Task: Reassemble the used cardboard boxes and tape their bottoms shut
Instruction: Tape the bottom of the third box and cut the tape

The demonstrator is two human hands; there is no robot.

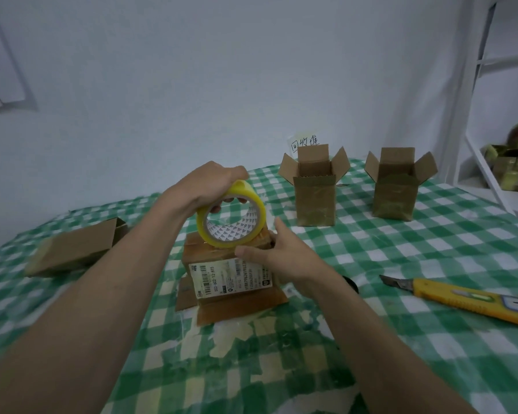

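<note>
A small cardboard box [222, 297] with a white shipping label stands bottom-up in the middle of the table, its flaps splayed on the cloth. My left hand [213, 183] grips a yellow roll of tape [231, 215] and holds it on the box's upturned bottom. My right hand [278, 255] rests against the box's right upper edge, thumb and fingers spread along it. Two assembled boxes, one [314, 198] and the other [395, 195], stand upright with open tops at the back right. A flattened box [75, 249] lies at the left.
A yellow utility knife [461, 297] lies at the right with its blade out. The green checked tablecloth [371, 258] covers the table. A paper note [304, 141] hangs on the wall behind the boxes. White shelving [485, 162] with more boxes stands at the far right.
</note>
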